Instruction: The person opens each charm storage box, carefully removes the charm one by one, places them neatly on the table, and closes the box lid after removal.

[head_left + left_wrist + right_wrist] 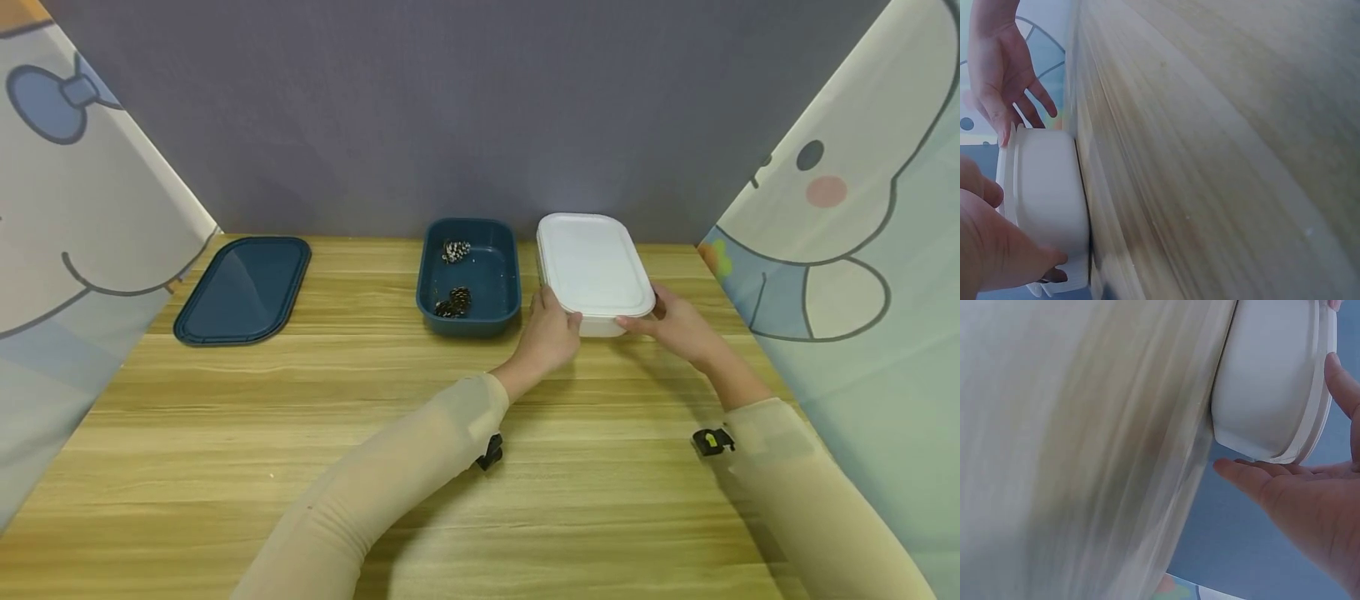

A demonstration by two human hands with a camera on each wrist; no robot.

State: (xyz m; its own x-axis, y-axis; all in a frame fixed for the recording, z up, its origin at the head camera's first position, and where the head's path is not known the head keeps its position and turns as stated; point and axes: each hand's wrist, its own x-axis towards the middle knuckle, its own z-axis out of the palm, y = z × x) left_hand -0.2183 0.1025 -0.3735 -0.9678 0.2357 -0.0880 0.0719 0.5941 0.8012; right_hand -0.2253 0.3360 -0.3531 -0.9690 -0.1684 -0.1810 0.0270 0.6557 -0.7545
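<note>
A white lidded container [598,327] stands at the back right with its white lid [596,265] on top. My left hand [545,333] holds its front left corner, thumb at the lid's rim and fingers along the side, as the left wrist view also shows. At the opposite front corner is my right hand [678,329]. Its thumb [1341,381] touches the lid's edge while the fingers [1254,481] lie fairly straight along the right side. Left of it stands an uncovered dark blue container [487,275] holding two pine cones [456,251].
A dark blue lid [243,287] lies flat at the back left of the wooden table [360,400]. Behind rises a grey partition [420,117]. Cartoon-printed sheets [847,275] flank both sides, the right one close to my right arm.
</note>
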